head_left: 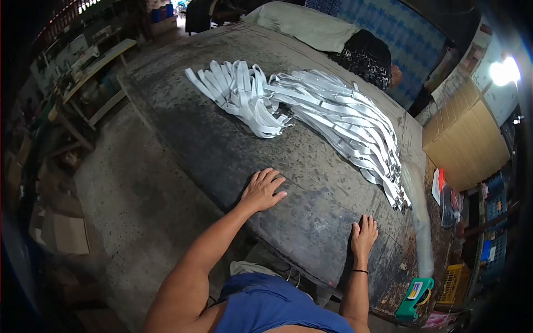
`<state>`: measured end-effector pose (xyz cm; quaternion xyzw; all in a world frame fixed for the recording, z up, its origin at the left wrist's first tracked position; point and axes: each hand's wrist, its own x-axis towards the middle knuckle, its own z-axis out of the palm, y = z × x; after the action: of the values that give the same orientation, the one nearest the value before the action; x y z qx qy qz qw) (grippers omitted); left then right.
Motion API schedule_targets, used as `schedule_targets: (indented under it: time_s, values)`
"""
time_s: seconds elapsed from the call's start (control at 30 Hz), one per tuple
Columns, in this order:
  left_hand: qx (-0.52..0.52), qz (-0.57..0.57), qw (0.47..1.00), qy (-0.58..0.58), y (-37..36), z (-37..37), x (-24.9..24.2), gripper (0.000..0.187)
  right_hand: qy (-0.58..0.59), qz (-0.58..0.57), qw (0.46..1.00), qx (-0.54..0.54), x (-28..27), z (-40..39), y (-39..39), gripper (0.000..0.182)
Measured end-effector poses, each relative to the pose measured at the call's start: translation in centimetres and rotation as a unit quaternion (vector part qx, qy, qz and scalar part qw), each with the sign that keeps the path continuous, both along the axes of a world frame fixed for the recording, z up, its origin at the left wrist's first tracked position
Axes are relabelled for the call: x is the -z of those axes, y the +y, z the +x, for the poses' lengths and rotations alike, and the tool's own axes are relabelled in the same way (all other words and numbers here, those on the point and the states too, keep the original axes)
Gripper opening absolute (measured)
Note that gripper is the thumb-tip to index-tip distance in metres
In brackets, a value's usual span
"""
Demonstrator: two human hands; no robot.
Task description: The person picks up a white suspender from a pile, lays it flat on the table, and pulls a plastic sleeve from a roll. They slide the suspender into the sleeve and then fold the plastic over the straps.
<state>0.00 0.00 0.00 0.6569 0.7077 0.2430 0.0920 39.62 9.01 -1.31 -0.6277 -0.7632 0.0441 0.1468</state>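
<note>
Loose white straps [347, 114] on a worn tabletop [222, 144], out past two bare hands

Nearest, at the lower right of the frame, a green tape dispenser [406, 308] sits by the table's edge. The right hand [364, 234], right of centre in the lower half, rests on the tabletop, its fingers slightly apart and pinching nothing. A little farther up, near the middle, the left hand [262, 190] lies palm down, fingers spread and thumb held wide; it too is empty. Neither hand touches the straps.

Those lie beyond, across the upper middle and right of centre, in two heaps that meet. The larger heap, on the right, fans down in long, roughly parallel strands, with small dark and shiny bits, likely metal fittings, at its lower tips. The left heap is doubled into loops, its free lengths splayed toward the upper left. All look flat, narrow and whitish, bright where the light catches them.

One strap should be light and limp; a whole heap probably has some weight and may slide or tangle, the fittings snagging. Hardly fragile. A single strap is best pinched near its tip, a bundle gripped round its middle.

Farthest, at upper centre, lie a pale cloth [302, 23] and a dark pile [365, 58].
</note>
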Motion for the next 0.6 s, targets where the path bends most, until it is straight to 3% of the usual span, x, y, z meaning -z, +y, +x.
schedule_targets:
  time_s: [0.07, 0.1, 0.2, 0.27, 0.37, 0.43, 0.47, 0.53, 0.6]
  values:
    - [0.004, 0.049, 0.999, 0.001, 2.2, -0.1, 0.2, 0.050, -0.005, 0.019, 1.000, 0.005, -0.2, 0.1, 2.4, 0.054]
    - [-0.001, 0.012, 1.000, 0.011, -3.2, -0.7, -0.2, 0.050, 0.006, -0.018, 1.000, 0.001, 0.9, -0.6, -3.3, 0.054]
    - [0.006, 0.005, 0.999, -0.038, -0.1, -1.5, -0.7, 0.046, 0.012, 0.007, 1.000, 0.007, -0.5, -0.5, -1.4, 0.050]
    - [-0.032, 0.108, 0.989, -0.101, 2.6, -3.8, -0.1, 0.041, 0.011, 0.013, 1.000, 0.017, -0.4, -0.5, -1.2, 0.047]
    - [-0.087, 0.188, 0.978, -0.018, 5.9, -7.0, -2.2, 0.040, 0.012, 0.023, 0.999, 0.018, -0.3, -0.7, -1.2, 0.046]
    - [-0.147, 0.239, 0.949, 0.141, 7.2, -8.9, -3.1, 0.026, 0.011, 0.024, 0.999, 0.018, -0.3, -0.5, -1.2, 0.046]
    - [-0.146, 0.239, 0.949, 0.144, 7.7, -9.9, -3.2, 0.026, 0.011, 0.025, 1.000, 0.017, -0.3, -0.6, -1.2, 0.047]
    - [-0.141, 0.091, 0.962, 0.215, 8.3, -11.9, -3.0, 0.032, 0.016, 0.026, 0.999, 0.018, -0.4, -0.7, -1.3, 0.047]
    - [-0.116, 0.103, 0.952, 0.263, 8.1, -12.9, -2.8, 0.030, 0.020, 0.027, 0.999, 0.021, -0.5, -0.7, -1.3, 0.047]
